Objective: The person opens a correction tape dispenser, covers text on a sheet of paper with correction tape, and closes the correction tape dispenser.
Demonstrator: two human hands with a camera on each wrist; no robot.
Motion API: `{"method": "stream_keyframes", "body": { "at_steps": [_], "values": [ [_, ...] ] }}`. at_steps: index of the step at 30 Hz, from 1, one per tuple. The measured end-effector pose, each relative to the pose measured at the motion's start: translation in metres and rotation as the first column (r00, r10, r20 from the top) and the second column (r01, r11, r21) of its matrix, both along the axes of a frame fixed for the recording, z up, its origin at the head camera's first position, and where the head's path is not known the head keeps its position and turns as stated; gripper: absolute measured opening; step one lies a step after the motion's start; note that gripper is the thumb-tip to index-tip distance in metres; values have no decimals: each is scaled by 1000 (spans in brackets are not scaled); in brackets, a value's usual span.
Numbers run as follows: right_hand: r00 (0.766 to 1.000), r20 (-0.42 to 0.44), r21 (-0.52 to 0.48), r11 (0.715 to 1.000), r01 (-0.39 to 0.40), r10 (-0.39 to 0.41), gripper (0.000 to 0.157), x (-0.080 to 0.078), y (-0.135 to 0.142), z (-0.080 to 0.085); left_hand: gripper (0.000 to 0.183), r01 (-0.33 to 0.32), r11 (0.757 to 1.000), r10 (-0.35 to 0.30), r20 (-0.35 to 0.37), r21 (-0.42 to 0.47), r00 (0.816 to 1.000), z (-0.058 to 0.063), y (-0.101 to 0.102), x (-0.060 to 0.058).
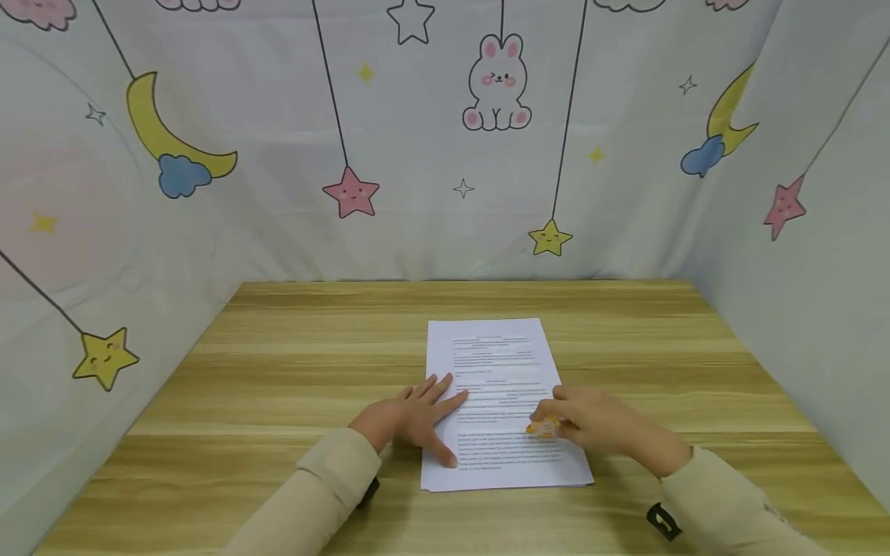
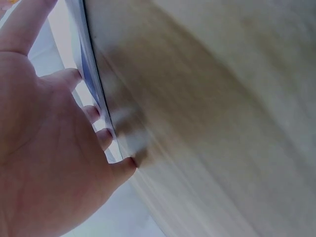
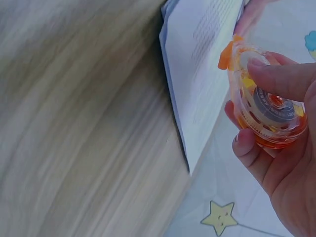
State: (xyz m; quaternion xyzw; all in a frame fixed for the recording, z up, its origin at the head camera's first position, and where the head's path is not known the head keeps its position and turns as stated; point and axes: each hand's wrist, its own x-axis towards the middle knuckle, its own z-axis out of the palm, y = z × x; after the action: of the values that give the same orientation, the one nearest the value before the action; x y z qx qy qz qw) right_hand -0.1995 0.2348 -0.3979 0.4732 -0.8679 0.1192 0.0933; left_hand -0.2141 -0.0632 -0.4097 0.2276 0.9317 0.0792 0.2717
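Observation:
A stack of printed paper (image 1: 504,455) lies on the table. My left hand (image 1: 422,417) rests on its left side with spread fingers; in the left wrist view the fingertips (image 2: 129,166) touch along the stack's edge. Over the right part of the top sheet, my right hand (image 1: 594,419) grips an orange, see-through correction tape (image 3: 269,106) between thumb and fingers. In the right wrist view its orange tip piece (image 3: 225,56) points toward the paper, and a grey reel shows through the casing. Whether the tip touches the sheet, I cannot tell.
The wood-grain table (image 1: 313,332) stretches out on all sides of the paper. A white curtain (image 1: 417,100) printed with stars, moons and a rabbit hangs behind and at both sides. Dark straps (image 1: 664,522) show by the cream sleeves (image 1: 730,502).

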Motion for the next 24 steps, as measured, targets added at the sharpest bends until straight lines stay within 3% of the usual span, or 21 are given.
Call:
{"method": "stream_keyframes", "body": {
  "at_steps": [9,16,24],
  "values": [
    [1000,-17,44,999,-10,11,33,2,-20,-10,100,5,1000,-5,3,-28,1000,-2,0,-1],
    [996,-76,20,998,-51,53,34,3,-21,-13,99,6,1000,-6,-4,-25,1000,0,1,-1],
    [999,-44,158,987,-2,9,23,4,-25,-7,99,8,1000,-8,-18,-24,1000,2,2,0]
  ]
}}
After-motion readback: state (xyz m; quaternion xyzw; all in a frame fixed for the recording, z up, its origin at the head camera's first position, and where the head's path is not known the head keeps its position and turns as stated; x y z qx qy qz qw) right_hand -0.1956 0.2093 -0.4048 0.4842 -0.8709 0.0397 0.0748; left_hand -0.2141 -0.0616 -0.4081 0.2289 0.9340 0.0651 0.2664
